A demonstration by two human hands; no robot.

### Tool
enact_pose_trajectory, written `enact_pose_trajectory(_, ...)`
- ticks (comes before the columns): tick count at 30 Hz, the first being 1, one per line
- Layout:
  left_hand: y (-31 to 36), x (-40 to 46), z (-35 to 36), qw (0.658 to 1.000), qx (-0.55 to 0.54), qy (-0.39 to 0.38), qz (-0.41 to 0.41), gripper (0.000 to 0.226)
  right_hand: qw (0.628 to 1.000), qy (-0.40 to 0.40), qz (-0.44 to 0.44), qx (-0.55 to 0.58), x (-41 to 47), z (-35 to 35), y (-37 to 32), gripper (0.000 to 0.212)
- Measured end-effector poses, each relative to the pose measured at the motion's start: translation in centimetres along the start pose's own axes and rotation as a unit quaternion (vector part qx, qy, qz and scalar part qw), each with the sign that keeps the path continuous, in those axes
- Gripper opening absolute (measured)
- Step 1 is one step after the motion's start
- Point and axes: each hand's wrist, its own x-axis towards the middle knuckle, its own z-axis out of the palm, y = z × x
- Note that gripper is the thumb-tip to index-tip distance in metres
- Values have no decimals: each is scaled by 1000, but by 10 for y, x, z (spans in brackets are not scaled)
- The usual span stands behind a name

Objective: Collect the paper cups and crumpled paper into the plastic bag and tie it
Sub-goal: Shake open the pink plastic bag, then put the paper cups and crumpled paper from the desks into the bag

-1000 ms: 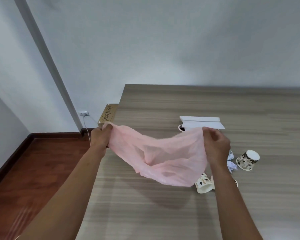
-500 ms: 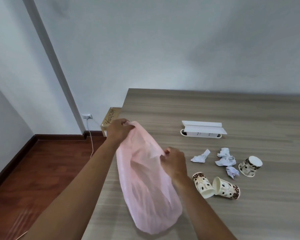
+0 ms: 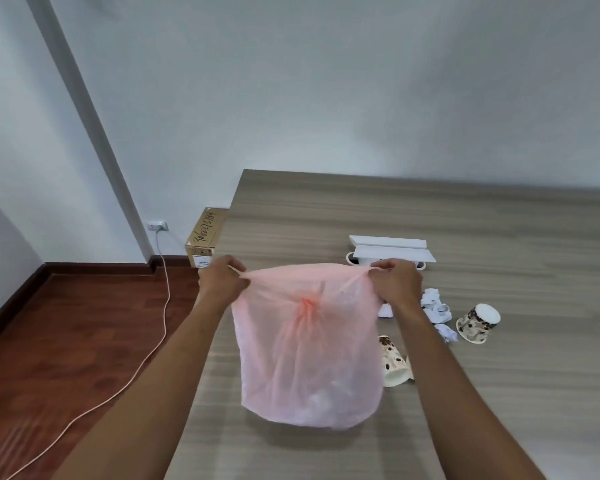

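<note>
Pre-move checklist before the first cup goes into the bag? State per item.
1. Both hands grip the bag: ok. Left hand and right hand each pinch a top corner of the thin pink plastic bag.
2. Bag mouth open: not ok. The top edge is pulled taut and flat between the hands.
3. Bag empty: cannot tell. The film is translucent, with pale patches near the bottom.
4. Cups within view: ok. One patterned paper cup lies on its side at right; another patterned cup is partly behind the bag.
5. Crumpled white paper scraps on the wood-grain table: ok, none bagged yet.
6. A hand free for picking: not ok.
</note>
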Motion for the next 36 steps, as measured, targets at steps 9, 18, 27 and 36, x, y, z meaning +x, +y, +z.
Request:
enact_pose_trajectory(9, 19, 13, -13, 994, -92, -40, -37, 19, 987, 46, -52, -145, 18, -10, 26, 24)
enact_pose_trajectory(18, 21, 4, -24, 974, 111, -198, -21, 52, 995, -26, -35, -90, 17, -10, 33, 33)
enact_pose_trajectory(27, 62, -29, 38, 980, 44, -66, 182, 15, 982, -118, -93, -115, 19, -7, 21, 43)
enact_pose_trajectory(36, 62, -22, 29, 997, -20, 5, 77, 5, 952, -170, -180, -179, 28, -33, 56, 17)
